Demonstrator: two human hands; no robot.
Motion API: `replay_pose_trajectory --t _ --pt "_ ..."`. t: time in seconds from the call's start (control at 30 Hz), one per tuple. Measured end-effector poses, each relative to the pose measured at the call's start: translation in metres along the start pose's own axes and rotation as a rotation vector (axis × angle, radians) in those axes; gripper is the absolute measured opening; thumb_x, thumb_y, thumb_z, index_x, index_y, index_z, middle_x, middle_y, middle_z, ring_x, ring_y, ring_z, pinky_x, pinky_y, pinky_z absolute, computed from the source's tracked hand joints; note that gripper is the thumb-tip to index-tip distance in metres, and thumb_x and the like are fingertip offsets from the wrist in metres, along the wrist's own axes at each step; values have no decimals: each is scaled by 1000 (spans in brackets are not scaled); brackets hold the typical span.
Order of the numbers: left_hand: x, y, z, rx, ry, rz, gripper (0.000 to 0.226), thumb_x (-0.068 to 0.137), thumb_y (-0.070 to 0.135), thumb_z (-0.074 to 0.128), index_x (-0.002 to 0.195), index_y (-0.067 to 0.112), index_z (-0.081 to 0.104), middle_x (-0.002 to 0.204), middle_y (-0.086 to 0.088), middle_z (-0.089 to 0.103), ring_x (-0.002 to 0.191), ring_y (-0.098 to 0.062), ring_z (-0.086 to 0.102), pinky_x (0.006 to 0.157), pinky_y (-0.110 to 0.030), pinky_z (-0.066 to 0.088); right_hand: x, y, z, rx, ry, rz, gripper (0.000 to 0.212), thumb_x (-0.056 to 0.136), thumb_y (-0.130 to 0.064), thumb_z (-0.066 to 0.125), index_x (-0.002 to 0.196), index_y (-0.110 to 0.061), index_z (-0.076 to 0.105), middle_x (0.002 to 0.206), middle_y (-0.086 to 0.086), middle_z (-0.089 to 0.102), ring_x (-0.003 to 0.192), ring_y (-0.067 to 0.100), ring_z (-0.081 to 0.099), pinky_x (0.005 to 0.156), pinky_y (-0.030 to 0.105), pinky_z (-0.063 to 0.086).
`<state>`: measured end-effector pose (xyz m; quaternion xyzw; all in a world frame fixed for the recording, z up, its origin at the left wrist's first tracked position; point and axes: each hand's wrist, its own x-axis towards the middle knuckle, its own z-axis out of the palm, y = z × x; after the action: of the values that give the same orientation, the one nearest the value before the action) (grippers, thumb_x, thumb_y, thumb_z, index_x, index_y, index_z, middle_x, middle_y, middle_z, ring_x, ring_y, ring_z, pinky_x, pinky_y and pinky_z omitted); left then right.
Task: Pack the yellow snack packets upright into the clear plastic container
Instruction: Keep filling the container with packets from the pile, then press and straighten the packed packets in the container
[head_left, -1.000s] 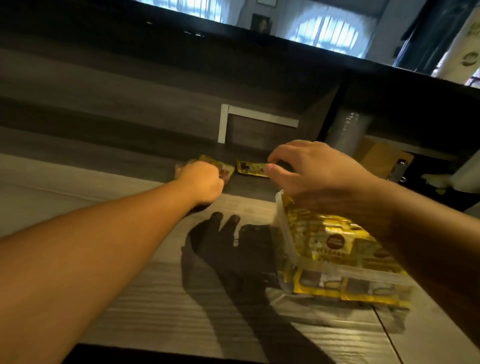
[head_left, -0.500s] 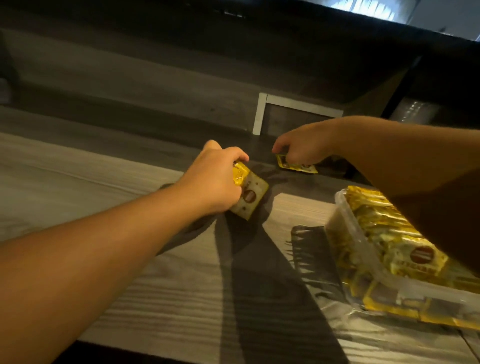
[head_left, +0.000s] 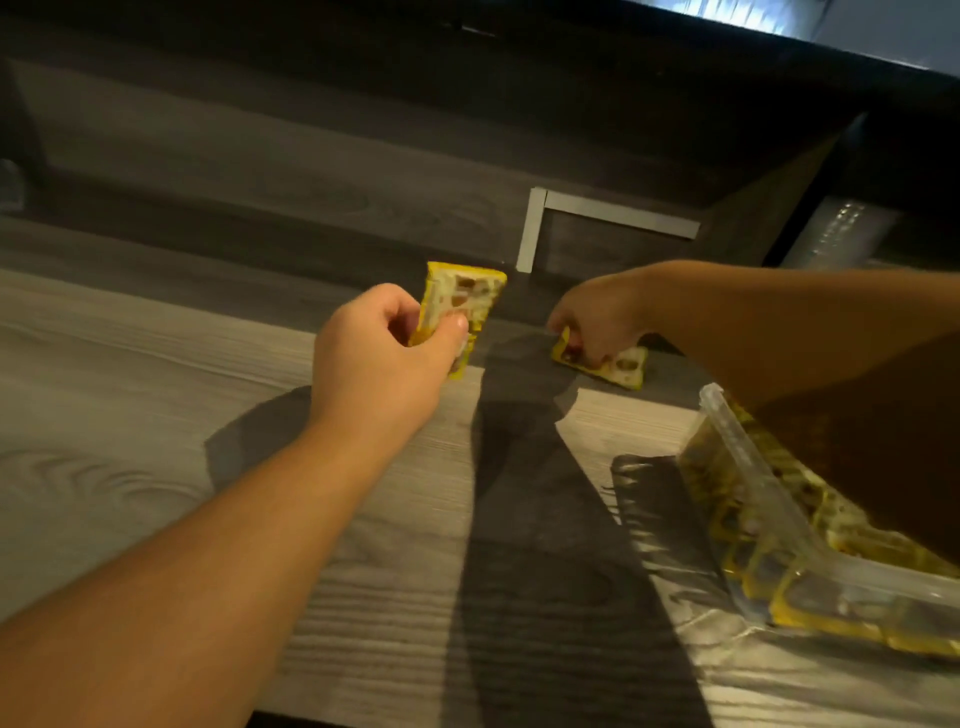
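Clear container (head_left: 748, 467), lower right, mostly packed w/ yellow packets; 2 left: one pinched in left hand (head_left: 379, 358) at ctr, one gripped on surface by right hand (head_left: 597, 322).

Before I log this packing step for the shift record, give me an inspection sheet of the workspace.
Surface: grey wood-grain table, strong shadows across it.
Job's things: one yellow packet lifted off the table; second packet on the table at the far edge; clear container at right, already holding packets.
Clutter: nothing seen.
Grippers: left hand pinches the raised packet; right hand grips the second packet.
Cables: nothing seen.
Surroundings: dark wood back panel with a white L-shaped strip.
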<state>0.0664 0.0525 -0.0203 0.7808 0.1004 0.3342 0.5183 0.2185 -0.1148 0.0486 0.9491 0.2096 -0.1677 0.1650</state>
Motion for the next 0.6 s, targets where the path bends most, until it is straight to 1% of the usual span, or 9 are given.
replay_pose_trajectory --t 0.07,0.17,0.23,0.3,0.33,0.37,0.43,0.5,0.6 --pt "-2 2 1 -51 -46 -21 13 87 31 74 90 25 62 84 9 70 76 -5 69 65 -37 61 -6 -12 4 41 4 -70 63 80 -8 76 135 -25 51 111 1 64 88 18 66 77 30 55" --pt "-3 3 1 -86 -81 -22 24 92 23 70 109 29 54 102 13 67 93 -5 68 73 -31 61 -12 -28 12 152 46 -95 82 78 -12 80 147 -27 38 116 5 64 85 19 68 67 26 55" --pt "-3 3 0 -82 -80 -13 24 93 22 68 111 30 53 102 15 66 94 -6 67 73 -32 61 -21 -31 11 166 49 1 79 81 -26 78 147 -18 36 113 6 63 79 18 66 67 27 53" --pt "-2 1 0 -71 -67 -19 23 94 21 67 109 30 52 99 17 63 93 -6 67 70 -29 60 -31 -31 9 87 3 117 63 88 -40 69 136 -6 47 101 7 60 71 17 57 65 30 48" --pt "-2 0 0 -65 -59 -19 22 94 21 66 109 29 52 97 18 62 92 -6 66 69 -28 60 -34 -31 10 68 -20 143 59 90 -42 65 132 -4 50 102 9 59 70 18 54 64 30 46" --pt "-2 -1 0 -57 -56 -14 22 94 20 66 109 29 52 96 18 61 91 -6 66 67 -27 59 -36 -31 11 74 -32 153 59 91 -43 64 133 -4 49 107 11 59 73 19 55 66 31 47" --pt "-2 -1 1 -47 -53 0 23 94 20 66 110 27 51 95 19 60 88 -4 65 62 -22 57 -37 -32 14 139 -39 151 67 86 -42 70 138 -5 47 120 13 59 88 25 61 76 36 53" --pt "-2 0 0 -39 -58 5 25 94 21 66 110 26 49 94 19 58 84 -1 62 57 -15 51 -41 -32 14 164 25 124 77 78 -41 79 140 -10 46 123 11 59 100 25 61 81 35 53" --pt "-5 2 -2 -15 -54 -7 31 93 21 68 111 27 43 97 17 54 82 -4 59 52 -10 44 -50 -28 13 309 215 52 86 72 -19 85 144 -19 38 121 6 56 96 21 59 65 26 50"
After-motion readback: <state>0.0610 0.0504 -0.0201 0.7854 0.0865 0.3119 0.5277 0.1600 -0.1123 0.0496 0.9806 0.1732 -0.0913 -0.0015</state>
